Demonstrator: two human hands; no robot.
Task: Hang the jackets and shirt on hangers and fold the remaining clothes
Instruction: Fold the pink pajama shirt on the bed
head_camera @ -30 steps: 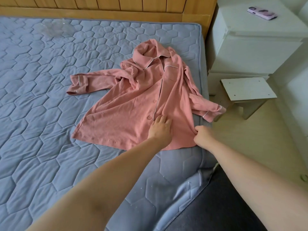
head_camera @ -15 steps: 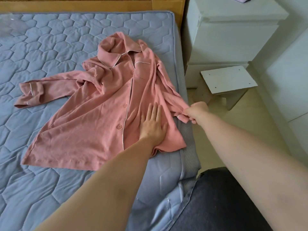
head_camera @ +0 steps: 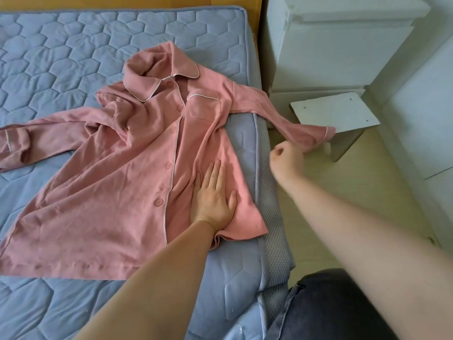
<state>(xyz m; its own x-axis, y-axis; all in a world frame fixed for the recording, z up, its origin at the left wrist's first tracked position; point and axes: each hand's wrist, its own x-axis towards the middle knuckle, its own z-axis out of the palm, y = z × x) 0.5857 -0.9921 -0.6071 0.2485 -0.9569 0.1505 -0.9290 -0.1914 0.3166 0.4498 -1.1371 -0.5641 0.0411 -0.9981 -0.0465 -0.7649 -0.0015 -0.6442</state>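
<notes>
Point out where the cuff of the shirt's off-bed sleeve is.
In the head view the cuff is right of the bed, off its edge, in front of the white stool, just past the right grip holding the sleeve.

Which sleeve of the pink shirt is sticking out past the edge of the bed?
The sleeve near the right hand, reaching toward the white stool; the other sleeve lies on the blue quilted mattress.

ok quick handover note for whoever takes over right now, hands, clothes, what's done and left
Hands: left hand lies flat, pressing the pink pajama shirt near its hem. The right hand is curled on the sleeve stretched past the bed edge.
Done: shirt spread face up, front closed.
Left: lay both sleeves straight, then hang or fold it. No hanger in view.
</notes>
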